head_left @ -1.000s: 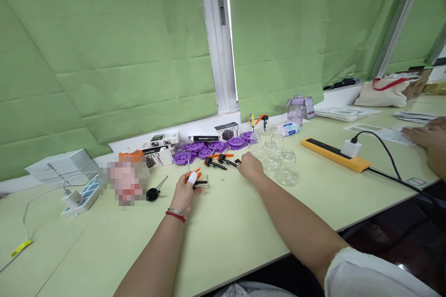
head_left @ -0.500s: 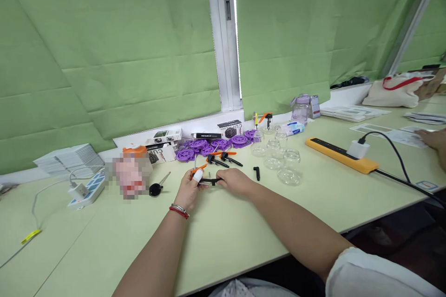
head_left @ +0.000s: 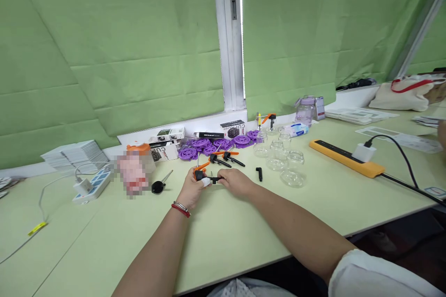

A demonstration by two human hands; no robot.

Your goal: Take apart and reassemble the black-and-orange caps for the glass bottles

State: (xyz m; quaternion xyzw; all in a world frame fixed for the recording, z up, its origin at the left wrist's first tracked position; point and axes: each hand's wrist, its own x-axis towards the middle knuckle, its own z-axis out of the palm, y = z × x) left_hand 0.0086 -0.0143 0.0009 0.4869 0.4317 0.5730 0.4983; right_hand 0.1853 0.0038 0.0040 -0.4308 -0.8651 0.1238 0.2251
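Observation:
My left hand is closed round a black cap with an orange lever, a white wrap on its thumb. My right hand pinches one end of a short black plastic part. The two parts meet or nearly meet between my hands, above the table; the exact contact is too small to tell. Just behind lie two more black-and-orange lever heads with black stems. A loose black elbow piece lies right of my right hand. To the left lies a black round part with a thin stem.
Several clear bottles stand right of my hands. Purple wheel-like parts and small boxes lie along the back. An orange power strip is at right, a white one at left. Another person's arm shows at the right edge.
My left hand has turned the lever head, so its black cap now faces the black part. My left thumb has moved lower. The view has shifted slightly left.

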